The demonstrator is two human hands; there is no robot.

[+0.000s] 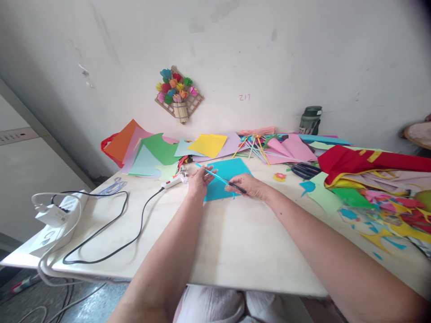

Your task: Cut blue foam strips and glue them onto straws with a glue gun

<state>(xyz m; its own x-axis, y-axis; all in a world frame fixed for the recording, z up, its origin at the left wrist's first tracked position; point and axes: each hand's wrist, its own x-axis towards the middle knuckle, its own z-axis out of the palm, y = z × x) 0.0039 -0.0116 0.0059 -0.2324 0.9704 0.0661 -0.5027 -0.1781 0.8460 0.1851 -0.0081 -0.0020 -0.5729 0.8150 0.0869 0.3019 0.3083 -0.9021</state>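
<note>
Left hand (pixel 199 183) pinches a thin blue strip (pixel 217 176) near its far left end, fingers closed on it. Right hand (pixel 249 185) grasps a dark-handled tool (pixel 237 187), fingers wrapped round it; tool type unclear, mostly covered by the hand. Strip slants down from left hand to right hand, where it meets the tool; can't tell if the right fingers also touch the strip. Strip is held over a blue paper sheet (pixel 232 167) lying flat on the pale table (pixel 262 260), in front of the person.

Just left of the left hand: white glue gun (pixel 173 181) on the table, black cord (pixel 143 215) looping toward a white power strip (pixel 76 202) at the left edge. Small cable coil (pixel 114 186) near the power strip.

Along the wall, overlapping sheets: orange paper (pixel 126 139), green paper (pixel 160 150), yellow paper (pixel 209 146), pink paper (pixel 289 149). Thin sticks (pixel 251 146) lie between yellow and pink. Small paper flower (pixel 279 176) right of the blue sheet, with dark handles (pixel 305 170) of another tool beyond it. Far right: red cloth (pixel 387 161) with yellow trim, paper scraps (pixel 380 233) piled nearer the person. Dark green bottle (pixel 310 120) stands at the back by the wall. On the wall: multicolored flower decoration (pixel 177 92) on a lattice, handwritten number (pixel 244 97) to its right.
</note>
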